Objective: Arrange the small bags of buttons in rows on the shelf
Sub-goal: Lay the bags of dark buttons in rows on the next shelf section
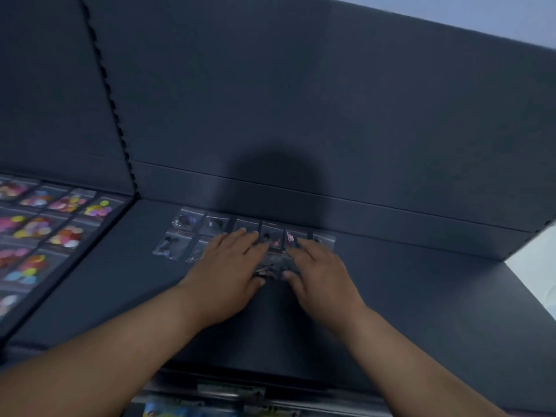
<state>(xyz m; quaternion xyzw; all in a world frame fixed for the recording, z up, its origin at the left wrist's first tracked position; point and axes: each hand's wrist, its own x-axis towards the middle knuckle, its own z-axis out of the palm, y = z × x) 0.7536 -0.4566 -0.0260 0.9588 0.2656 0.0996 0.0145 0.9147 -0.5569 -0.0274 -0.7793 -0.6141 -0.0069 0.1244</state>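
My left hand [228,266] and right hand [322,272] press flat, fingers straight, on small clear plastic bags of dark buttons [184,221], two rows.

Holds both bare forearms out over the near edge of the shelf [421,311], converging toward its back edge. Lays the left hand [231,266] palm down, fingers straight and slightly spread, tips aimed back and to the right. Lays the right hand [320,266] palm down just beside it, fingers straight, tips aimed back and to the left. Points the two thumbs toward each other, near but apart. Rests both sets of fingers on the small bags [272,261].
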